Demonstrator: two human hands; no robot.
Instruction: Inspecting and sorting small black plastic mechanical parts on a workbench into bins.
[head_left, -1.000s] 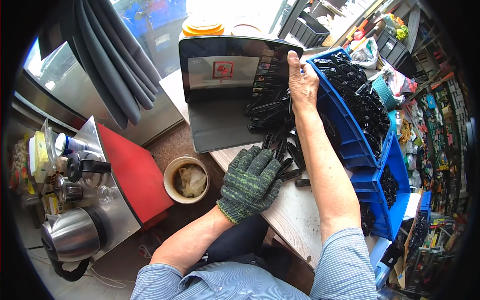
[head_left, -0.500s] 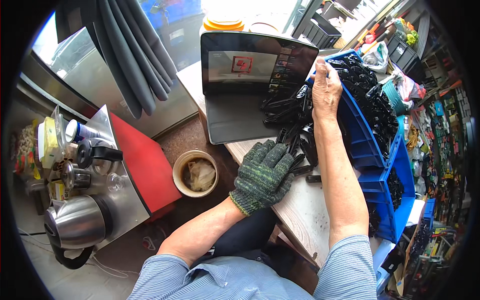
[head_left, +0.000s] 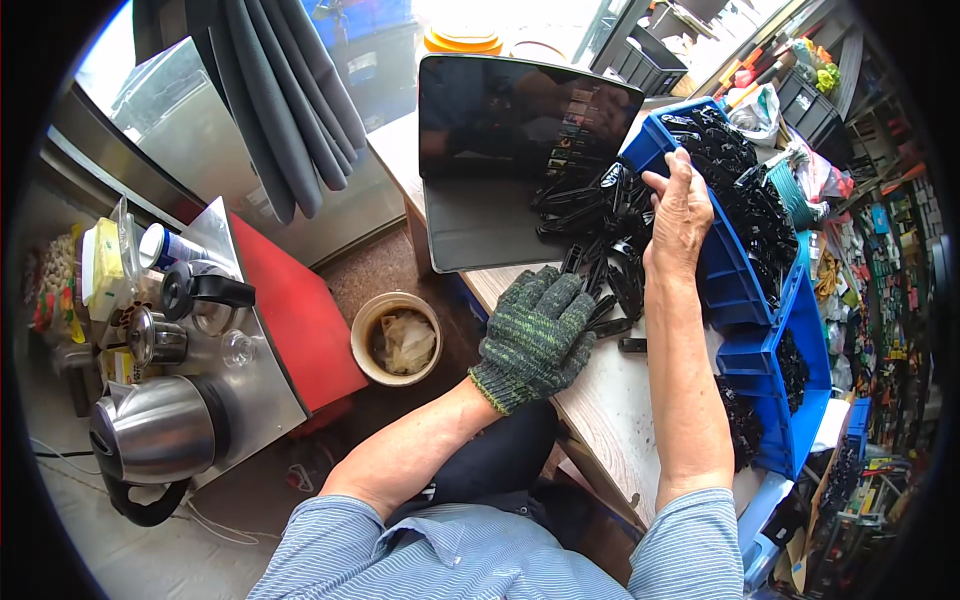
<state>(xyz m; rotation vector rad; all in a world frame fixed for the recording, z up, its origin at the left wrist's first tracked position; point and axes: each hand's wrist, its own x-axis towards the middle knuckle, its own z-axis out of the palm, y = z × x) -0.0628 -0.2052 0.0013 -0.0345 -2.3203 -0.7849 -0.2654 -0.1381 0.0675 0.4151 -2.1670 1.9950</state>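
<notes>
two hands poised around the black pieces

the left hand in a dark green-and-black knitted glove [head_left: 535,335] is lying palm-down at the near edge of a loose pile of long, glossy black plastic pieces [head_left: 590,205]. its fingers are keeping close together; the palm is hiding whatever is below, so i cannot tell whether it is gripping anything. the bare right hand [head_left: 680,215] is hovering on the pile's right, beside a blue rectangular plastic bin [head_left: 725,270], its digits standing apart with nothing visible between them.

the pile is spreading over a pale wood-grain table [head_left: 610,420] and onto the lower flap of a black-cased tablet [head_left: 520,115]. the step in hand is seemingly a pause in handling these pieces, the right hand sitting near the screen. taking one would be calling for lowering that hand leftward and pinching a single piece free of its tangled neighbours.
</notes>
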